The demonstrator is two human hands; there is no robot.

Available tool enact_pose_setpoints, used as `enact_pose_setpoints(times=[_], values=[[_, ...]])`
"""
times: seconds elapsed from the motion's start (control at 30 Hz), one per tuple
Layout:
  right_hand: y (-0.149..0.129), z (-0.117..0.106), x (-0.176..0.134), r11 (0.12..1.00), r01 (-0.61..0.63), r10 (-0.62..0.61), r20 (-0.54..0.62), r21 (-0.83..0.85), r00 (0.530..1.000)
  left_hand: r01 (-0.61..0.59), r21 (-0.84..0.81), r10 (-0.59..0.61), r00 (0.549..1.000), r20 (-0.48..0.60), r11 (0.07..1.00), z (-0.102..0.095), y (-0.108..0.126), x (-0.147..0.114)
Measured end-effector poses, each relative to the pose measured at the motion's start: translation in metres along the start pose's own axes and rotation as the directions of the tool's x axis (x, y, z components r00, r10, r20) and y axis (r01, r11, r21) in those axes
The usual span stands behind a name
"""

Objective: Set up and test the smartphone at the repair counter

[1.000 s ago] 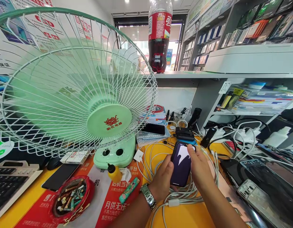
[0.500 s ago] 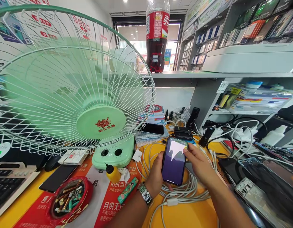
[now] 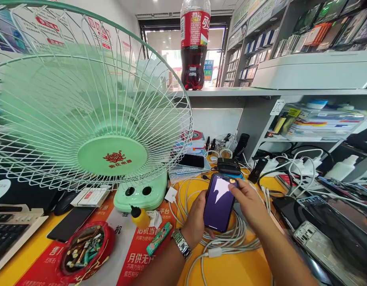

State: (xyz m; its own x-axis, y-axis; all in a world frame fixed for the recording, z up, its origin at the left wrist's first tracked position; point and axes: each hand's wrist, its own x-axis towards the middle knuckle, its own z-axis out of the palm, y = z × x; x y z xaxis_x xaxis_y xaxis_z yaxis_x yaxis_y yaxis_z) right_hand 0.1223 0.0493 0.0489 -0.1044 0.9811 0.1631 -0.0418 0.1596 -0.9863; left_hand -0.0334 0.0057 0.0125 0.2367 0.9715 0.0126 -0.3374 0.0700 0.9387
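A smartphone (image 3: 217, 214) is tilted up over the desk, its lit screen purple with a white shape near the top. My left hand (image 3: 195, 218), with a metal watch (image 3: 181, 243) on the wrist, grips the phone's left edge. At the upper right corner is my right hand (image 3: 249, 200); its thumb lies on the screen by a small yellow spot, and its other fingers curl at the phone's edge, partly hidden. Beneath the phone lies a coil of grey cable (image 3: 243, 230) on the yellow desktop.
A large green fan (image 3: 112, 155) fills the left. Near it are a red bowl (image 3: 107, 242) of cigarette butts, a yellow bottle (image 3: 140, 217) and a green lighter-like item (image 3: 159, 238). A cola bottle (image 3: 194, 47) stands on the shelf. Phone parts (image 3: 320, 246) lie right.
The fan head has turned slightly left. My right thumb has shifted a little on the screen, and the white shape there looks different. Both hands still hold the phone.
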Motion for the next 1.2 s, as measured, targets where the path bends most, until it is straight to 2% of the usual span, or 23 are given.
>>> enact_pose_setpoints(times=[0.07,0.13,0.23,0.3,0.37,0.53,0.6,0.7,0.73,0.83,0.9,1.07,1.13,1.2], values=[[-0.003,0.004,-0.003,1.000,0.016,-0.019,0.097,0.022,0.995,0.002,-0.025,-0.002,1.000,-0.016,1.000,0.000,0.000,0.001],[-0.003,0.005,-0.005,0.999,0.030,-0.035,0.145,0.040,0.989,-0.006,-0.025,0.005,1.000,-0.024,1.000,0.000,0.001,0.002],[0.002,0.003,-0.003,0.999,0.031,-0.033,0.045,0.026,0.998,-0.036,0.020,0.036,0.999,-0.007,0.999,0.001,0.000,0.001],[0.004,0.001,0.000,0.999,-0.012,0.014,-0.061,0.032,0.998,-0.037,0.034,0.037,0.999,0.011,0.999,0.001,0.000,0.000],[0.002,0.000,0.001,0.998,-0.049,0.054,-0.106,0.047,0.993,-0.018,0.020,0.018,1.000,0.018,1.000,0.001,0.000,0.000],[-0.006,0.004,0.000,1.000,-0.001,0.001,0.020,-0.010,1.000,0.018,-0.046,-0.018,1.000,0.003,0.999,0.000,0.002,0.001],[-0.004,0.003,0.001,1.000,-0.007,0.007,-0.013,-0.022,1.000,0.015,-0.046,-0.014,1.000,0.006,0.999,0.000,0.003,0.001],[0.002,-0.001,0.003,0.999,-0.038,0.037,-0.124,-0.004,0.992,0.015,-0.026,-0.015,1.000,0.012,1.000,0.001,0.003,0.001],[0.004,-0.002,0.002,0.999,-0.035,0.035,-0.124,0.002,0.992,0.020,-0.024,-0.020,1.000,0.012,0.999,0.001,0.002,0.001],[0.003,0.001,-0.001,1.000,0.010,-0.010,-0.008,-0.004,1.000,0.023,-0.025,-0.023,1.000,0.003,0.999,0.001,0.000,0.001],[0.002,0.004,-0.002,0.999,0.033,-0.032,0.028,-0.042,0.999,0.008,0.000,-0.008,1.000,-0.021,1.000,0.002,-0.001,0.000],[0.002,0.004,0.002,0.991,-0.021,0.000,-0.154,-0.135,0.988,-0.049,0.112,0.052,0.998,-0.019,0.992,0.004,-0.001,-0.002],[0.002,0.003,0.001,0.988,-0.017,-0.001,-0.115,-0.155,0.993,-0.055,0.107,0.056,0.998,-0.008,0.993,0.004,-0.001,-0.002],[0.002,0.004,-0.003,0.980,0.011,-0.014,-0.010,-0.198,1.000,-0.041,0.068,0.043,0.999,-0.018,0.997,0.003,-0.001,-0.001]])
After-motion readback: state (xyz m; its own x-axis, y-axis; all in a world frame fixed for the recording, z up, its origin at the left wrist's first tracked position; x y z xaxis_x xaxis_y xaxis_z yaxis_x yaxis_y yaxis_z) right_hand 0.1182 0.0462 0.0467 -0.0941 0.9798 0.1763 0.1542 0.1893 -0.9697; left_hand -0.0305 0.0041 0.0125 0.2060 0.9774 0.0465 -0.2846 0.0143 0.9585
